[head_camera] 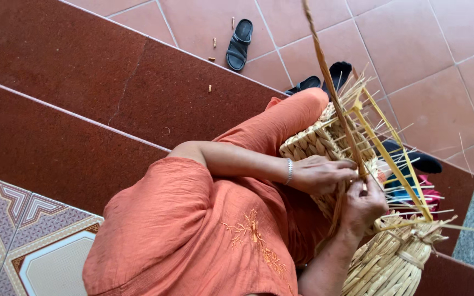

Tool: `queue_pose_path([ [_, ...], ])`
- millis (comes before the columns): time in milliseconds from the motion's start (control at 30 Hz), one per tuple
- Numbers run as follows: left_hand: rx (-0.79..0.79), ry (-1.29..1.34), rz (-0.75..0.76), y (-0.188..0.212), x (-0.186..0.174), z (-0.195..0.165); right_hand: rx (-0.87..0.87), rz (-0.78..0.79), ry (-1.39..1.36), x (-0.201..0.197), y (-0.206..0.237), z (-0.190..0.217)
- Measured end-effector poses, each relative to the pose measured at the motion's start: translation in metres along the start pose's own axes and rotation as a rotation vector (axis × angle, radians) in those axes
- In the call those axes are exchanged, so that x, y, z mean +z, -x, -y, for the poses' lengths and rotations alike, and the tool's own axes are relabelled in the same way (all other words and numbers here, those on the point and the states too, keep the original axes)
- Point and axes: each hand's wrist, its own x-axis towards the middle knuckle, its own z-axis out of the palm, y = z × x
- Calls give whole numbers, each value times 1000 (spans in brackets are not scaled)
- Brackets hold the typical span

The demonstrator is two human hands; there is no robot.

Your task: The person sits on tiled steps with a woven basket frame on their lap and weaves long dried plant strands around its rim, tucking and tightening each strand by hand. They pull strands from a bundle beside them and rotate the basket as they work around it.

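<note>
Straw-coloured strands run through everything you hold. Your left hand (320, 174), a silver bracelet (289, 171) on its wrist, lies on the woven basket (315, 141) with its fingers pinched on a long strand (330, 82) that rises away from the grip. Just below, touching it, your right hand (362, 205) is closed on the same strand. Past your fingers stands the yellow frame (391, 159) of thin stakes; beneath the right wrist lies a bundle of straw (393, 263). Far above the grip, a black sandal (239, 45) rests on tile.
</note>
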Motion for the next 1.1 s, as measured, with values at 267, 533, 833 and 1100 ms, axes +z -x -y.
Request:
queue_pose_path([
  [267, 65, -395, -342, 23, -52, 52, -42, -126, 29, -3, 2, 2],
  [533, 55, 8, -489, 15, -18, 65, 409, -15, -382, -30, 16, 2],
  [833, -105, 312, -396, 34, 5, 42, 121, -170, -47, -26, 62, -24],
  [1100, 166, 64, -238, 35, -28, -19, 442, -241, -730, -43, 88, -12],
])
